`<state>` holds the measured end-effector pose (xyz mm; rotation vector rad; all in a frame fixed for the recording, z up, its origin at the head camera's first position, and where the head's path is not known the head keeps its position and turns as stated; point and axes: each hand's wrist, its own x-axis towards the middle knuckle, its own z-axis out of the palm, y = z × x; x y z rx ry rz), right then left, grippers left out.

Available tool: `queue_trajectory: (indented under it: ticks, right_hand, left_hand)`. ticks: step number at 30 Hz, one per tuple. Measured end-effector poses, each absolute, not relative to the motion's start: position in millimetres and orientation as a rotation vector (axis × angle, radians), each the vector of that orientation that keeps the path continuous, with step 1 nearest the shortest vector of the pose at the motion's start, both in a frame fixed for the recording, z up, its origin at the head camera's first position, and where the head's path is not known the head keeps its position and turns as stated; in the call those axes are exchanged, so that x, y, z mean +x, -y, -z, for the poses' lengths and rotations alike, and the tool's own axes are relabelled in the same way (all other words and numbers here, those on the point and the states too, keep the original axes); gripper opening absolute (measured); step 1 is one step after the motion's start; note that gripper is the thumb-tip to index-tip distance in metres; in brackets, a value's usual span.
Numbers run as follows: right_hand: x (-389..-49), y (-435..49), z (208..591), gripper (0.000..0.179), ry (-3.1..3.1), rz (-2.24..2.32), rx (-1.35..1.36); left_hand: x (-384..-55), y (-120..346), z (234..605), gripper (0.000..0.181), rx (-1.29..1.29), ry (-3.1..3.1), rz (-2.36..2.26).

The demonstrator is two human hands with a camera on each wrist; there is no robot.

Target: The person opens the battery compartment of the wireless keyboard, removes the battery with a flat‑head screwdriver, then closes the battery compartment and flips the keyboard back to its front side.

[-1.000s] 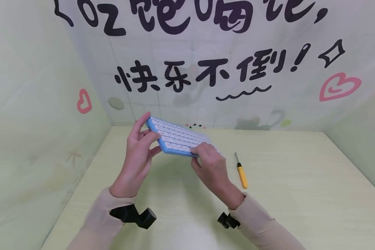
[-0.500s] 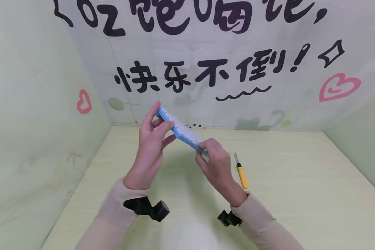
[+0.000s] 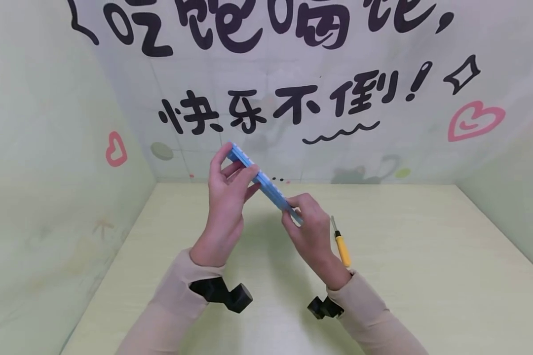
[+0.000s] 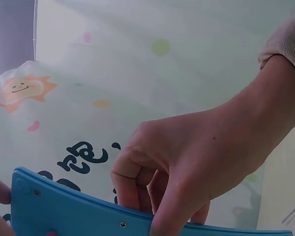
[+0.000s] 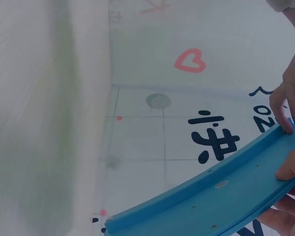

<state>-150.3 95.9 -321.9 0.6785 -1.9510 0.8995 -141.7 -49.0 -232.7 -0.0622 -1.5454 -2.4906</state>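
A blue keyboard [image 3: 272, 191] with white keys is held up above the table, tilted and seen almost edge-on in the head view. My left hand [image 3: 224, 204] grips its upper left end, thumb on the near edge. Lower down at the right, my right hand [image 3: 310, 229] pinches the near edge between thumb and fingers. The left wrist view shows the blue underside of the keyboard [image 4: 83, 211] with small screws, and the right hand [image 4: 187, 162] over its edge. In the right wrist view the keyboard's back [image 5: 201, 196] has small holes and an oval label; most keys are hidden.
On the pale table [image 3: 426, 256], a screwdriver [image 3: 343, 250] with a yellow handle lies just right of the right hand. Behind the table stands a wall covering [image 3: 266, 64] with black lettering. A pale side wall [image 3: 49, 197] rises at the left.
The keyboard has turned from showing its keys to nearly edge-on. My left hand has moved right and up with its end; the right hand has shifted slightly right. The screwdriver stays on the table.
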Motion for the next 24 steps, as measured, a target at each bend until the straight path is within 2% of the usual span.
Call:
queue_trajectory:
  ticks: [14,24]
  right_hand:
    - [-148,-95,317,0.019,1.883,-1.129,0.588]
    - [-148,-98,307,0.018,1.853,-1.220,0.517]
  left_hand:
    - [-145,43,227,0.055,-0.269,1.524,2.486]
    - [-168,51,250,0.045,-0.431,1.741,2.468]
